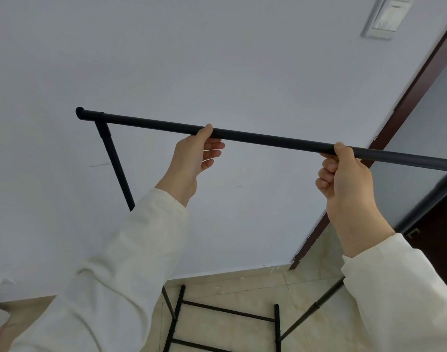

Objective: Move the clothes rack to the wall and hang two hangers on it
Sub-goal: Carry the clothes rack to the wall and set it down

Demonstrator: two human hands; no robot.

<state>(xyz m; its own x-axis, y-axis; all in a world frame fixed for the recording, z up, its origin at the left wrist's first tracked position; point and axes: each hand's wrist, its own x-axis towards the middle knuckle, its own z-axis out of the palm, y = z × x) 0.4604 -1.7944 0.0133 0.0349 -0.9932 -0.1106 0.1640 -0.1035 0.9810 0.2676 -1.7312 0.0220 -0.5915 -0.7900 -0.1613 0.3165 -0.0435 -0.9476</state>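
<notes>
From the head view, one black clothes rack (268,137) stood near the white wall (217,59); two hands gripped its top bar, left hand (192,154) fingers curled around it, right hand (344,171) clenched likewise

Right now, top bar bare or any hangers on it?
Bare: the top bar carries only the left hand and right hand.

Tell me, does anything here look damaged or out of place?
Little stands out. The wall has faint scuff marks, and paint looks chipped along its base near the door frame. Both hands grip the rack bar evenly.
</notes>
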